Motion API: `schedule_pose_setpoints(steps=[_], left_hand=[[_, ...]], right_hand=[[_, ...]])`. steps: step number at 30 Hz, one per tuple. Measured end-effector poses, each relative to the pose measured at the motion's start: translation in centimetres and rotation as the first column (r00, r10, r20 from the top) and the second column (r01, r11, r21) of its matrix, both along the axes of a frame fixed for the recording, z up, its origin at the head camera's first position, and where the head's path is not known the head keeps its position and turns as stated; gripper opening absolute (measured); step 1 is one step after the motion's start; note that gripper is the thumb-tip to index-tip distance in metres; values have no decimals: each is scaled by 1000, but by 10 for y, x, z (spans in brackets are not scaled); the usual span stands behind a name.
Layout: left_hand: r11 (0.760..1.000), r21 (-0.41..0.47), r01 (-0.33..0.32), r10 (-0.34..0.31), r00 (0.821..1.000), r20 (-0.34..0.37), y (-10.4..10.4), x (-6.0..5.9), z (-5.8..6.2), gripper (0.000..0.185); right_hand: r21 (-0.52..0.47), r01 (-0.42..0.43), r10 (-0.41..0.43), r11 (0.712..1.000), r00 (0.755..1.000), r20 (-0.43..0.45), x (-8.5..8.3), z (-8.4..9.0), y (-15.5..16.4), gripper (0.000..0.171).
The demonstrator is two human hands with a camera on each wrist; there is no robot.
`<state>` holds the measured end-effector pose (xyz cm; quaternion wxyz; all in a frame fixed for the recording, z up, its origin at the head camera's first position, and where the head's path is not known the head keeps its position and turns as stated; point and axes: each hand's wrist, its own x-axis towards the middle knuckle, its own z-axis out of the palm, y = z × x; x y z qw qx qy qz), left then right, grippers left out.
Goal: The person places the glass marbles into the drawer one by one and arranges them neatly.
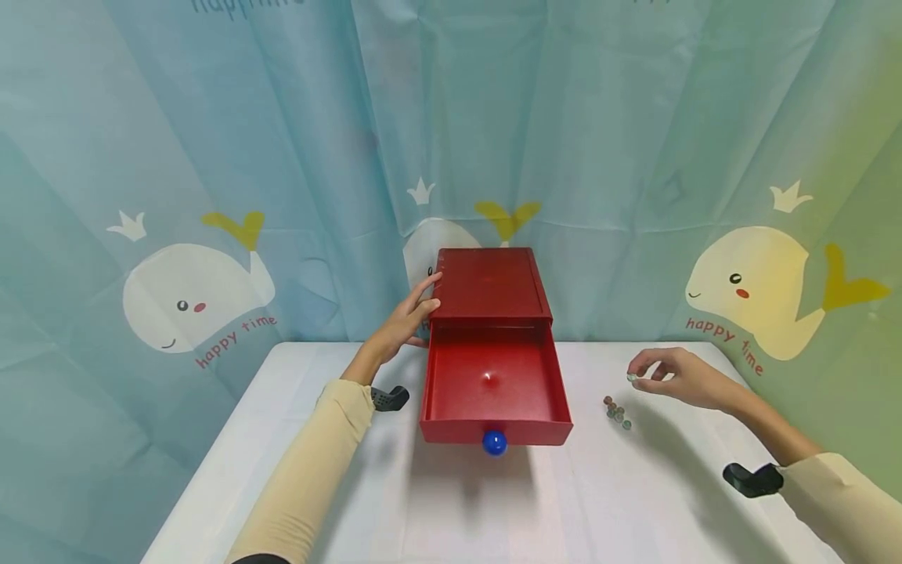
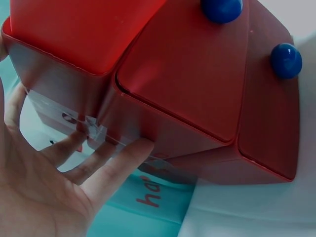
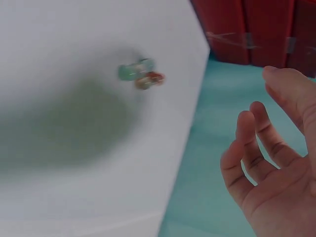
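On my feed from the head camera, a red cabinet (image 1: 486, 282) stands on the white desk (image 1: 599, 501), near the middle of the view, its top drawer (image 1: 451, 432) open toward six o'clock. I can see the bare red floor of that drawer, and a round blue knob (image 1: 495, 443) sits on its front wall. The left hand (image 1: 398, 329) is at about nine o'clock on the cabinet, its fingers apart and touching the side and top edge. Through the left wrist camera I see those fingers spread along the side wall, near strips of clear tape, and two lower drawers, closed, each with its own blue knob. At between three and four o'clock from the cabinet, the right hand (image 1: 669, 376) is raised above the desk, thumb and forefinger brought together on a small pale bead (image 1: 631, 377). I cannot make out that bead from the right wrist camera, where the other fingers curve loosely. At seven o'clock from the pinched bead, a small cluster of loose beads (image 1: 618, 417), green and brownish, lies on the desk, well apart from the cabinet. Each forearm wears a cream sleeve and a black device (image 1: 390, 399) near the wrist. Toward twelve o'clock I have a blue-green curtain (image 1: 493, 117) printed with whales.
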<state>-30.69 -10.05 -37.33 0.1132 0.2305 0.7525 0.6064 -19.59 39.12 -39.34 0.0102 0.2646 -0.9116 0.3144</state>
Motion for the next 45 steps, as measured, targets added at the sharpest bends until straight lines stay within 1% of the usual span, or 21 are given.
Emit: schedule_pose_setpoints(steps=[4, 8, 14, 20, 26, 31, 38, 45], left_hand=[[1000, -5, 1, -1, 1000, -2, 1, 0, 0, 66], [1000, -12, 7, -7, 1000, 0, 1, 0, -1, 66], [1000, -5, 8, -8, 1000, 10, 0, 3, 3, 66], [1000, -3, 23, -23, 1000, 16, -2, 3, 6, 65], [999, 14, 45, -46, 997, 57, -3, 2, 9, 65], [999, 19, 50, -52, 995, 83, -3, 2, 12, 67], [998, 13, 63, -64, 993, 94, -2, 3, 14, 69], [998, 1, 65, -65, 993, 96, -5, 2, 16, 69]], right_hand=[[0, 24, -24, 1000, 1000, 4, 0, 16, -7, 12], [-5, 30, -31, 1000, 999, -22, 0, 30, -15, 12], [-16, 29, -29, 999, 998, -48, -2, 49, -27, 13], [-31, 13, -14, 999, 999, -44, -4, 58, -34, 12], [-42, 3, -6, 999, 997, -72, -6, 65, -37, 13], [-35, 4, -6, 999, 998, -70, -7, 75, -41, 13], [-57, -32, 27, 998, 995, -96, -9, 88, -47, 15], [-42, -44, 39, 998, 994, -99, -14, 105, -58, 14]])
